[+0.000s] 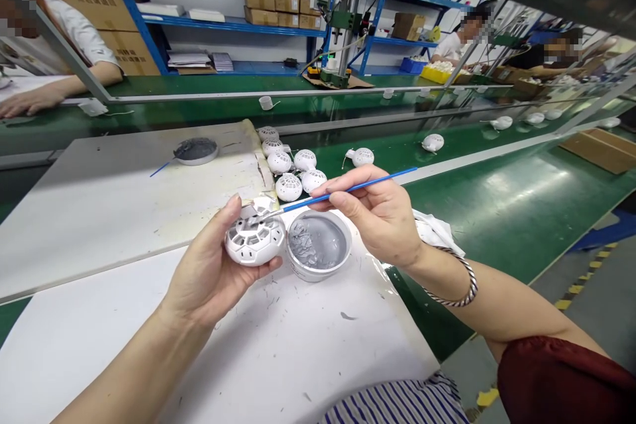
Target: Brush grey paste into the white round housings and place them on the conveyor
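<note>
My left hand (203, 265) grips a white perforated ball (254, 242) above the desk (298, 344), just beside a dish of grey paint (318, 275). My right hand (377, 218) pinches a blue brush (318, 197), its tip touching the ball's upper edge. More balls (289, 187) lie clustered beyond the dish.
</note>
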A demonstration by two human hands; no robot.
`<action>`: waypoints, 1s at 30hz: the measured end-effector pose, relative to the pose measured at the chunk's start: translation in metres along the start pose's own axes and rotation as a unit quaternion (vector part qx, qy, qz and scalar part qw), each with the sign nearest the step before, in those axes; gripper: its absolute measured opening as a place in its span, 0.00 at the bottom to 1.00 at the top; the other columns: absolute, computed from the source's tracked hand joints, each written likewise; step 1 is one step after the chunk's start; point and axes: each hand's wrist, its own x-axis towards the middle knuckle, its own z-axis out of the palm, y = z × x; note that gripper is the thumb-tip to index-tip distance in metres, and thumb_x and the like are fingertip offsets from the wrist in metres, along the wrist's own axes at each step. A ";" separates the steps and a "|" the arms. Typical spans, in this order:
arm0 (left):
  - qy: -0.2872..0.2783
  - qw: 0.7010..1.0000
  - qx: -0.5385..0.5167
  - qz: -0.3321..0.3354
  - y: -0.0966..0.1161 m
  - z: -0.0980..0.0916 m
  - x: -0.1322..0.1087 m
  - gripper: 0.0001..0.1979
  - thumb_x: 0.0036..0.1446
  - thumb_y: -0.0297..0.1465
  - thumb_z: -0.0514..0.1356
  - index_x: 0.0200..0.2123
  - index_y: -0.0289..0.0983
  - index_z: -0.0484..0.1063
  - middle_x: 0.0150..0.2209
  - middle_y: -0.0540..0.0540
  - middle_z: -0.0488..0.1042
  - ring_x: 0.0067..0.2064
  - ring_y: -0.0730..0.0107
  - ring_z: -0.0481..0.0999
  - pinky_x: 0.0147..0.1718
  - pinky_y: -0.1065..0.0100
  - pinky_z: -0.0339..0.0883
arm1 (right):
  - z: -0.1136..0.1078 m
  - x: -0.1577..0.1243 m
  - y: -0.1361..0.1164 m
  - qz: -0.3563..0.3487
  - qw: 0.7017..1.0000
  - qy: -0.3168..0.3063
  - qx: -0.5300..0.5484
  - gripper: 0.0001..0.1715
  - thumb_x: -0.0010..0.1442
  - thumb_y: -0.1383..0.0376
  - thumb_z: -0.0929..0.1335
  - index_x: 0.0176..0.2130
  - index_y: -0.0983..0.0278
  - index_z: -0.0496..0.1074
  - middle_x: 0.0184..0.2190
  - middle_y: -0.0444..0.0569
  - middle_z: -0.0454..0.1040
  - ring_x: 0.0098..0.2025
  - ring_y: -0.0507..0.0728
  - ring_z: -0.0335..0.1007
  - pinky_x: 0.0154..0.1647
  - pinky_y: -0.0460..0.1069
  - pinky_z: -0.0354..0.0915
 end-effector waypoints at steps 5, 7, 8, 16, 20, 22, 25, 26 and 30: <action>-0.009 1.000 0.000 0.010 -0.001 0.000 -0.002 0.12 0.46 0.32 0.67 0.36 0.37 0.76 0.40 0.41 0.76 0.36 0.55 0.76 0.23 0.57 0.74 | -0.001 -0.004 -0.003 -0.050 0.998 -0.008 -0.041 0.03 0.60 0.71 0.68 0.36 0.63 0.71 0.36 0.46 0.74 0.41 0.53 0.77 0.44 0.50 0.78; -0.026 1.000 0.010 0.013 -0.002 -0.001 -0.003 0.14 0.42 0.28 0.67 0.36 0.35 0.77 0.40 0.40 0.75 0.37 0.55 0.75 0.25 0.58 0.75 | -0.003 -0.005 -0.004 -0.067 0.996 -0.014 -0.065 0.04 0.61 0.71 0.68 0.37 0.63 0.72 0.37 0.46 0.74 0.42 0.53 0.76 0.45 0.51 0.78; -0.035 0.999 0.017 0.016 -0.002 -0.002 -0.003 0.15 0.41 0.27 0.67 0.36 0.34 0.77 0.40 0.40 0.75 0.38 0.56 0.75 0.25 0.59 0.75 | -0.004 -0.006 -0.004 -0.071 0.994 -0.018 -0.078 0.04 0.61 0.70 0.67 0.38 0.62 0.72 0.38 0.47 0.74 0.43 0.54 0.76 0.45 0.52 0.78; -0.016 0.998 0.039 0.042 -0.005 -0.004 -0.007 0.25 0.37 0.23 0.66 0.43 0.38 0.73 0.38 0.43 0.76 0.33 0.62 0.74 0.25 0.60 0.75 | -0.013 -0.013 -0.018 -0.160 0.970 -0.082 -0.167 0.09 0.60 0.72 0.68 0.40 0.59 0.72 0.37 0.45 0.78 0.43 0.56 0.77 0.42 0.53 0.77; -0.016 0.997 0.041 0.057 -0.005 -0.004 -0.009 0.26 0.37 0.24 0.65 0.44 0.37 0.72 0.41 0.41 0.75 0.35 0.58 0.75 0.25 0.59 0.75 | -0.023 -0.015 -0.035 -0.200 0.966 0.024 -0.160 0.09 0.60 0.70 0.68 0.40 0.56 0.74 0.36 0.42 0.78 0.39 0.53 0.77 0.40 0.50 0.77; -0.011 0.996 0.047 0.074 -0.007 -0.002 -0.010 0.26 0.37 0.24 0.64 0.45 0.38 0.72 0.43 0.40 0.75 0.38 0.55 0.75 0.25 0.60 0.75 | -0.029 -0.015 -0.041 -0.221 0.962 0.072 -0.143 0.09 0.61 0.69 0.69 0.40 0.56 0.75 0.35 0.41 0.78 0.38 0.52 0.77 0.41 0.49 0.76; 0.012 0.992 0.062 0.106 -0.009 -0.002 -0.006 0.30 0.37 0.23 0.63 0.48 0.40 0.69 0.44 0.39 0.74 0.40 0.53 0.76 0.26 0.60 0.76 | -0.039 -0.017 -0.042 -0.246 0.953 0.103 -0.142 0.08 0.60 0.69 0.69 0.39 0.57 0.75 0.34 0.42 0.78 0.38 0.52 0.77 0.38 0.49 0.77; 0.022 0.990 0.068 0.122 -0.007 -0.006 -0.002 0.31 0.36 0.22 0.63 0.49 0.40 0.68 0.45 0.39 0.74 0.41 0.53 0.75 0.26 0.60 0.76 | -0.043 -0.018 -0.041 -0.250 0.950 0.112 -0.149 0.08 0.60 0.69 0.69 0.39 0.57 0.75 0.34 0.43 0.78 0.37 0.53 0.77 0.37 0.49 0.77; 0.084 0.965 0.095 0.231 0.026 -0.044 0.027 0.34 0.37 0.17 0.62 0.50 0.42 0.65 0.51 0.45 0.70 0.48 0.57 0.72 0.31 0.63 0.77 | -0.059 -0.030 -0.031 -0.222 0.946 0.152 -0.179 0.06 0.60 0.67 0.70 0.38 0.56 0.75 0.34 0.44 0.77 0.37 0.54 0.77 0.37 0.50 0.77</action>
